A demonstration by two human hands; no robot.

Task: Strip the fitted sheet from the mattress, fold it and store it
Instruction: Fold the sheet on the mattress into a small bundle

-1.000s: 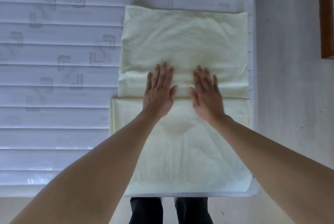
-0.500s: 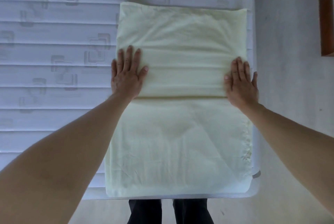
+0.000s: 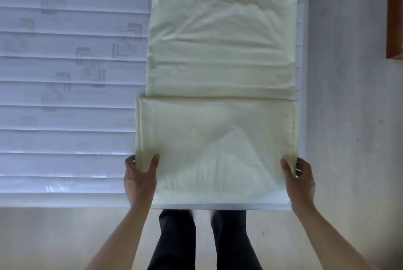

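Left hand (image 3: 140,179) and right hand (image 3: 299,179) pinch the near corners of a folded pale-yellow fitted sheet (image 3: 220,69) lying on the bare mattress (image 3: 65,86).

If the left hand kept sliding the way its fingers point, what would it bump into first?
The left hand grips the near left edge of the folded sheet, its fingers pointing away from the person. Going straight on, it would probably just run along that sheet edge and the mattress; nothing else shows in that line.
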